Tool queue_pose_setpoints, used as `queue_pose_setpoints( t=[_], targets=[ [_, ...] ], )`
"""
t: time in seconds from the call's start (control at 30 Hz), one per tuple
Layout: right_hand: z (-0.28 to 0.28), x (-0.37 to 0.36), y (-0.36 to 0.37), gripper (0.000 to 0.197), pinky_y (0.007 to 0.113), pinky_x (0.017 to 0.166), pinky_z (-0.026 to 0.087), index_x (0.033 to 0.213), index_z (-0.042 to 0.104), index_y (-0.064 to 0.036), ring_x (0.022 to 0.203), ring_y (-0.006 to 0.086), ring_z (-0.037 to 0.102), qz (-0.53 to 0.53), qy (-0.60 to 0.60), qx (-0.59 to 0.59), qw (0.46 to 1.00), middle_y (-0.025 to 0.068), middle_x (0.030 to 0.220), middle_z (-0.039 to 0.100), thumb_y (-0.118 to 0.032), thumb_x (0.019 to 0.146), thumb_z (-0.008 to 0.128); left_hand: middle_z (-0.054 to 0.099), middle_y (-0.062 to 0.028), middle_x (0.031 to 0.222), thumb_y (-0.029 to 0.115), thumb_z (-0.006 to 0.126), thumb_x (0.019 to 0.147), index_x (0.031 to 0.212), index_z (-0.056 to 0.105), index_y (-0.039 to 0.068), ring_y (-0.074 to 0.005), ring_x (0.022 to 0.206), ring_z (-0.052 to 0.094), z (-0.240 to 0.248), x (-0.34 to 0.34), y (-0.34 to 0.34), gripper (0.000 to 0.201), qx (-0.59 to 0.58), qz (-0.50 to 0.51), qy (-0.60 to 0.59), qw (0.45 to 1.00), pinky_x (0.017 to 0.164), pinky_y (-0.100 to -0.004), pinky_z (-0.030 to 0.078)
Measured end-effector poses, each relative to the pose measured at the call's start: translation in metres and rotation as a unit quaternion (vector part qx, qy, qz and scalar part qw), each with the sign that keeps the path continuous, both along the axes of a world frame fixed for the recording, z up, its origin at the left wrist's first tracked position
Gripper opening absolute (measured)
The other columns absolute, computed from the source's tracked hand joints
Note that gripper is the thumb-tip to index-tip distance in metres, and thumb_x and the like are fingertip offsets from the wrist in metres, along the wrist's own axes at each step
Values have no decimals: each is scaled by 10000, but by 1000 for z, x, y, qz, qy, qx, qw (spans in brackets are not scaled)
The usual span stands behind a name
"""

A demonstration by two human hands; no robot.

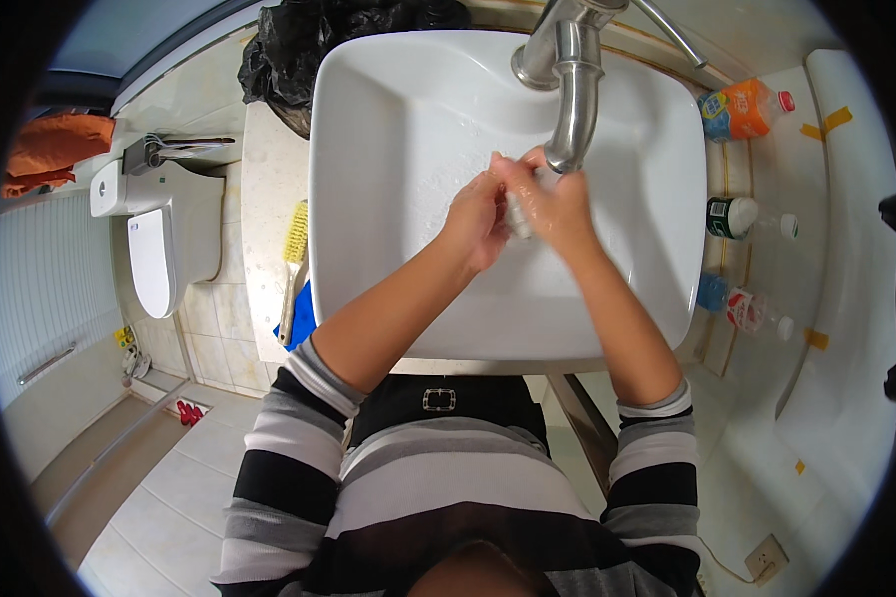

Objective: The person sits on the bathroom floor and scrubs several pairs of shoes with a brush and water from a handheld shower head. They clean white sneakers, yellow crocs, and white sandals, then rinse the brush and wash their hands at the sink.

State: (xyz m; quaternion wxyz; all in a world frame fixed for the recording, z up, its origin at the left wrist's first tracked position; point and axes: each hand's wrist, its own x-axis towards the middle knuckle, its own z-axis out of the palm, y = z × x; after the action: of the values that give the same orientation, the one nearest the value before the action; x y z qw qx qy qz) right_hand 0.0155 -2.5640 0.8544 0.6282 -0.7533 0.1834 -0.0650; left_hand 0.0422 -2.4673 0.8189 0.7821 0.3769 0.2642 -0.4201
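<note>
Both hands are together over the white washbasin (368,328), just below the spout of the metal faucet (569,119). My left hand (476,217) is closed, its fingers curled toward the right one. My right hand (553,204) is closed too and slightly smeared by motion, with its fingers reaching across to the left. Between the palms shows a small whitish wet thing (518,217), mostly covered by the hands; whether it is cloth, soap or lather I cannot make out. Drops and bubbles lie on the basin's bottom around them.
A yellow-bristled brush (294,249) and a blue item (297,316) lie on the counter left of the basin. Behind them is a black plastic bag (304,60). Bottles, one of them orange (745,109), stand along the right side. A toilet (159,239) is farther left.
</note>
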Motion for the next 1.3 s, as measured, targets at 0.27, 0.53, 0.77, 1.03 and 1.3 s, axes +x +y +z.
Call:
queue_pose_setpoints(
  t=[0.27, 0.53, 0.77, 1.03, 1.3],
  targets=[
    [-7, 8, 14, 348, 444, 567, 460, 646, 582, -12, 593, 377, 593, -48, 26, -194, 979, 173, 599, 591, -279, 867, 614, 562, -16, 877, 504, 444, 973, 1036, 581, 126, -136, 881, 542, 4, -5, -17, 407, 62, -26, 20, 998, 741, -323, 471],
    [-30, 4, 19, 388, 461, 654, 470, 768, 624, -23, 671, 377, 614, -37, 4, -307, 951, 183, 656, 617, -378, 907, 553, 557, -25, 888, 429, 400, 1007, 882, 518, 126, -163, 811, 544, 5, -3, -8, 348, -81, 17, -23, 996, 708, -325, 474],
    [-24, 14, -41, 125, 324, 593, 438, 887, 636, -3, 640, 196, 554, 7, 95, -55, 994, 103, 725, 620, -34, 837, 526, 576, 25, 875, 509, 479, 955, 975, 603, 136, -104, 746, 519, 25, 9, 9, 394, 19, -159, 47, 986, 592, -277, 398],
    [10, 5, -70, 246, 272, 762, 448, 975, 653, -15, 828, 113, 572, 180, 135, 153, 962, 10, 881, 624, -140, 787, 750, 600, 25, 871, 295, 733, 837, 813, 595, 170, -98, 861, 522, 20, 7, 38, 188, -29, -152, -117, 981, 774, -257, 405],
    [2, 3, -75, 300, 286, 791, 456, 1082, 636, -9, 860, 124, 582, 144, 125, 212, 959, 21, 941, 641, -74, 799, 711, 591, -3, 966, 278, 689, 881, 932, 526, 146, -157, 1015, 506, 19, -1, 29, 215, -67, -31, -106, 992, 943, -350, 384]
  ],
)
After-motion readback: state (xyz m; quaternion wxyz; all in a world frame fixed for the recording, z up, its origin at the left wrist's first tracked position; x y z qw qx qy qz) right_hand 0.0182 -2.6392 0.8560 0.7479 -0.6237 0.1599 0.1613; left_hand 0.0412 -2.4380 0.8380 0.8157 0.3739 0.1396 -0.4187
